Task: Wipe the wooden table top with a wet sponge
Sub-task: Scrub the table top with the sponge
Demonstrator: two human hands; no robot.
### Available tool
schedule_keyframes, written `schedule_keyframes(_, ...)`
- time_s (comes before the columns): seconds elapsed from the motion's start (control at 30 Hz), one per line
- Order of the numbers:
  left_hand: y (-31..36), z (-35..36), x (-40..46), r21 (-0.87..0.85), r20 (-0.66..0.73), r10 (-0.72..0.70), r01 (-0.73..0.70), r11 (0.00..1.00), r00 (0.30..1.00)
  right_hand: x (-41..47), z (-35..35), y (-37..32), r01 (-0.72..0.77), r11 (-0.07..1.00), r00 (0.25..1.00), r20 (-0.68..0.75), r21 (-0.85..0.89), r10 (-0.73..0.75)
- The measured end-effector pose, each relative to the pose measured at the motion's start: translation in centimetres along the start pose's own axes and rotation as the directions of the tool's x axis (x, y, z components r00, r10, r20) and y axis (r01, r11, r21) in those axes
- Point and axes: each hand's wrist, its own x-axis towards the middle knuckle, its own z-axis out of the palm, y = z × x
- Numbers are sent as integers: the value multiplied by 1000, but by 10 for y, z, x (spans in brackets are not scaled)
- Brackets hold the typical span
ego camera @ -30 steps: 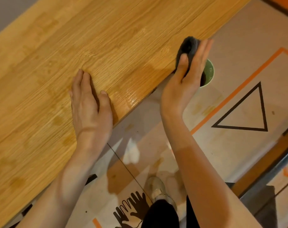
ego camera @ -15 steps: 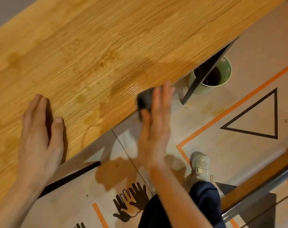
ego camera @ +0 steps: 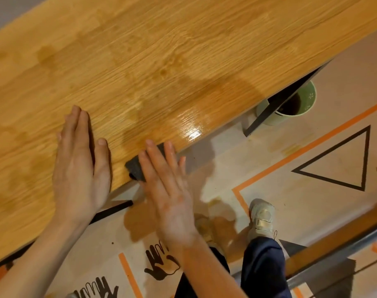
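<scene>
**Near edge under the sponge, far boards unclear**

We press the dark sponge [ego camera: 138, 168] against the near edge of the wooden worktop [ego camera: 183, 50] with our right hand [ego camera: 168, 190]. Its fingers [ego camera: 155, 160] lie straight and slightly spread over the sponge, pushing rather than gripping it. The sponge sits right at the edge, just beside our left hand [ego camera: 80, 164], which rests flat on the wood with its fingers held together, the thumb a little apart.

To the right of the sponge a wet sheen [ego camera: 189, 127] glistens along the edge, and duller, darker damp patches spread further in. We judge that strip wiped. The wood under and to the left of our left hand shows no gloss, and the far side is too blurred to judge, so those parts probably remain. A green bucket [ego camera: 308, 104] stands on the floor under the worktop's right end.
</scene>
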Motion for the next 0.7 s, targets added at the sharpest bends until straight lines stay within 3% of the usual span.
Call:
schedule_keyframes(0.2, -2, -1, -4, 25, 6, 29, -29, 999, 1000, 67, -80, 54, -218, 975, 955, -212, -34, 206)
schedule_keyframes(0.3, 0, 0, -3, 21, -17, 37, -37, 999, 999, 79, -99, 60, -148, 982, 982, -139, -121, 131)
schedule_keyframes(0.43, 2, 0, -4, 97, -24, 57, -55, 994, 998, 75, -112, 54, 54, 973, 994, 103, -223, -32)
schedule_keyframes(0.53, 4, 0, -3, 69, -7, 21, -20, 997, 1000, 105, -116, 53, 63, 941, 977, 213, -331, 10)
schedule_keyframes(0.7, 5, -2, -1, 78, 17, 18, -19, 997, 1000, 179, -86, 57, -69, 901, 973, 170, -429, 156)
